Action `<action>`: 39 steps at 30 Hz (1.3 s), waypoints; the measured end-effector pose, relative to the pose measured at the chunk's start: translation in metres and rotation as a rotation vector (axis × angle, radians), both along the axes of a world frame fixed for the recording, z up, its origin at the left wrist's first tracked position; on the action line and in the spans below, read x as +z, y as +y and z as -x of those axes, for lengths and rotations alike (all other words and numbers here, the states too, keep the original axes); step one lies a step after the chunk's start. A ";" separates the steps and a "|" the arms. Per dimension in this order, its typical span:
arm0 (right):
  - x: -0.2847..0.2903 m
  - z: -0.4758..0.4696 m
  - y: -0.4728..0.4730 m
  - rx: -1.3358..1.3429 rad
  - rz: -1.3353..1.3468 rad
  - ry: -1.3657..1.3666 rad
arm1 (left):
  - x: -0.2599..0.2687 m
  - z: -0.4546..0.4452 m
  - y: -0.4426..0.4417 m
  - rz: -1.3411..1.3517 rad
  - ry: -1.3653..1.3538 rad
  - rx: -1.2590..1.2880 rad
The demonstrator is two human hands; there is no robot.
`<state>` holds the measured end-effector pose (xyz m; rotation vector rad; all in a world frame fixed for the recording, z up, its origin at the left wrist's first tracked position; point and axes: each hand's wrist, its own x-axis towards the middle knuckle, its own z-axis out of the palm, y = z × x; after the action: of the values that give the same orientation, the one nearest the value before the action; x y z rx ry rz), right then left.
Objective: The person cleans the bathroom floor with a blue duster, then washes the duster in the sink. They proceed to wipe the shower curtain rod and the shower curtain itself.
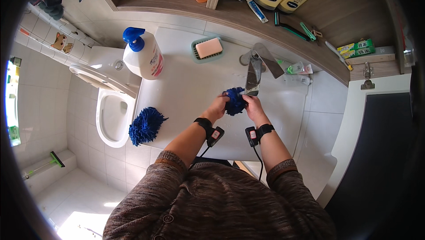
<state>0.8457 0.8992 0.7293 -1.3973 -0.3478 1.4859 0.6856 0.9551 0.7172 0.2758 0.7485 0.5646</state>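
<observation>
Over the white washbasin [189, 100], my left hand [217, 107] and my right hand [254, 107] grip a blue chenille ball [235, 103] from its two sides. The ball is just below the spout of a chrome faucet [253, 77], and my right fingertips are close under the spout's end. Whether water runs onto the ball I cannot tell. A second, larger blue chenille piece [146, 126] lies on the basin's left front corner, apart from my hands.
A white pump bottle [142, 55] with a blue head stands at the basin's back left. Pink soap [209, 48] rests in a green dish [195, 60]. Small tubes [295, 68] lie right of the faucet. A wooden shelf [186, 10] overhangs the back; a toilet [114, 120] stands left.
</observation>
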 end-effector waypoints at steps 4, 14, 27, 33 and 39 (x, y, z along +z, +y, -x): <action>0.016 0.023 0.002 0.061 -0.071 -0.273 | 0.000 0.010 0.010 -0.004 0.104 0.011; 0.039 0.010 0.006 0.108 0.066 -0.195 | -0.002 0.013 0.016 -0.026 0.024 -0.226; 0.049 0.016 0.015 0.163 0.157 -0.411 | -0.011 0.010 0.014 -0.234 0.400 -0.189; 0.067 0.007 0.010 0.061 0.027 -0.131 | 0.013 -0.002 0.006 0.385 0.169 -0.108; 0.078 0.029 -0.038 0.233 0.029 -0.371 | -0.013 -0.028 -0.008 0.455 -0.015 0.014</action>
<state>0.8164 0.8615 0.8072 -1.7031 -0.7448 1.4136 0.7136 0.9473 0.7045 -0.1545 0.8429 0.3952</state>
